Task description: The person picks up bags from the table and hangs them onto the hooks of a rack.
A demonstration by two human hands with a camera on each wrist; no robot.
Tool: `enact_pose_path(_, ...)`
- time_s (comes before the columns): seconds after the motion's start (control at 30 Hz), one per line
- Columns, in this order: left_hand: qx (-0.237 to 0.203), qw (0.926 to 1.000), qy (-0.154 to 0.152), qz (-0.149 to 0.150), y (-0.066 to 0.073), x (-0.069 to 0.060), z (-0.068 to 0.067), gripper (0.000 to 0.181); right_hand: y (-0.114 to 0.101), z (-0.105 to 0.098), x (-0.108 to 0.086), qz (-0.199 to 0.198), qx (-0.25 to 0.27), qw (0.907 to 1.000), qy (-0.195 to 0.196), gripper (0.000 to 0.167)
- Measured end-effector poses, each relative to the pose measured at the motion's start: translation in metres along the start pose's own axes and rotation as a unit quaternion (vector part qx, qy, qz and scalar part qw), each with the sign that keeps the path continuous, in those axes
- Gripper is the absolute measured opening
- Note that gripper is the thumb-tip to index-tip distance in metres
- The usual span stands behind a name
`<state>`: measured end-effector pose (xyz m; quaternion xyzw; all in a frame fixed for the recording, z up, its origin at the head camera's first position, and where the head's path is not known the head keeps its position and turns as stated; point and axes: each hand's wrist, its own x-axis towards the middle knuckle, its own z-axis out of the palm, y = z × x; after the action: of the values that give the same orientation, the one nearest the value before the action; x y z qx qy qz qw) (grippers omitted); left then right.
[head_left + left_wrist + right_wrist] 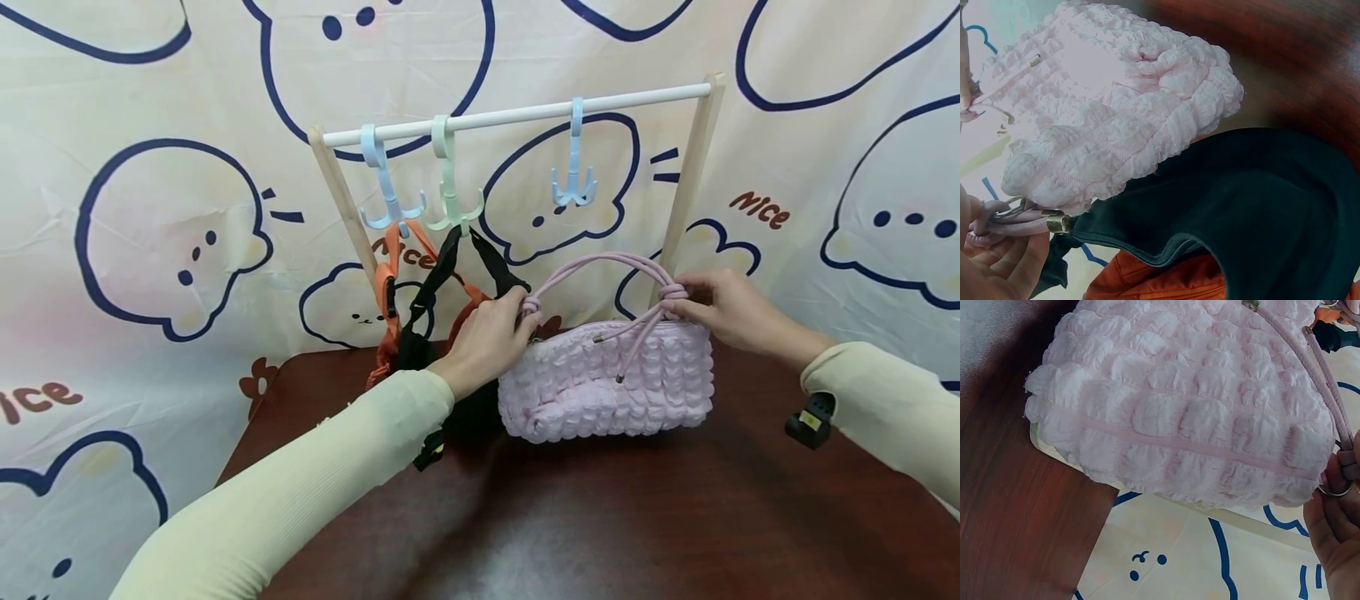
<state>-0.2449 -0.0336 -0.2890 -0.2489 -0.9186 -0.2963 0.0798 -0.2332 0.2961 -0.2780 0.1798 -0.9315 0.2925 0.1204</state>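
A pink puffy handbag (607, 383) hangs by its cord handle (600, 260) between both hands, in front of the rack. My left hand (487, 337) pinches the knotted left end of the handle; in the left wrist view that knot (988, 222) lies between thumb and fingers. On the other side my right hand (723, 312) pinches the right knot (672, 292), seen beside a metal ring (1337, 490) in the right wrist view. Two loose cord ends dangle over the bag's front. A light blue hook (574, 179) on the rod is above the bag.
A white rod (517, 118) on wooden posts carries another blue hook (386, 187) with an orange bag (386, 321) and a green hook (450, 187) with a black bag (1260, 194). Below is a dark wooden table (600, 525); a patterned cloth (172, 233) covers the background.
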Motion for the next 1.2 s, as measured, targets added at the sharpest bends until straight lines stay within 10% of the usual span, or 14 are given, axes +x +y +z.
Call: enact_pose_path(1.2,-0.014,0.9982,0.048,0.032,0.011,0.009,-0.010,0.018,-0.010,0.002,0.003,-0.013,0.012,0.9926,0.120,0.021)
